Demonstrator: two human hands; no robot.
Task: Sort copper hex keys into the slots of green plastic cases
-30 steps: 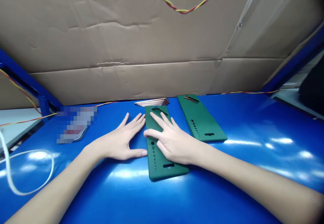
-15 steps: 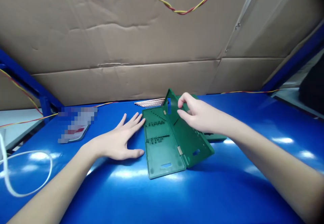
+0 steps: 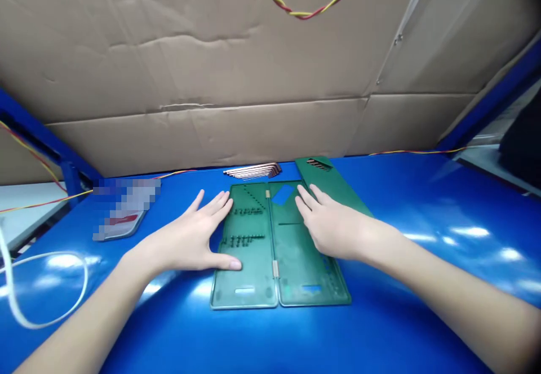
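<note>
A green hinged plastic case (image 3: 249,267) lies unfolded flat on the blue tabletop, both halves side by side. Its left half carries rows of small dark holders, and its right half has a slanted cut-out near the far end. My left hand (image 3: 200,233) rests at the left half, fingers spread, the thumb over its inner face. Over the right half is my right hand (image 3: 332,219), palm down with fingers stretched out, hiding part of that side. Neither hand grips anything. Beyond the case lies a row of hex keys (image 3: 253,170).
Behind my right hand lies a second green case (image 3: 338,185) with dark key ends showing through its window. A partly blurred flat packet (image 3: 127,213) and a white cable (image 3: 84,284) are on the left. Cardboard (image 3: 232,137) stands along the back, with a twisted red-yellow wire (image 3: 291,12) hanging above.
The right half of the case has swung down from tilted to flat. The case has shifted and turned slightly left. My right hand has opened from a pinch and lowered onto it.
</note>
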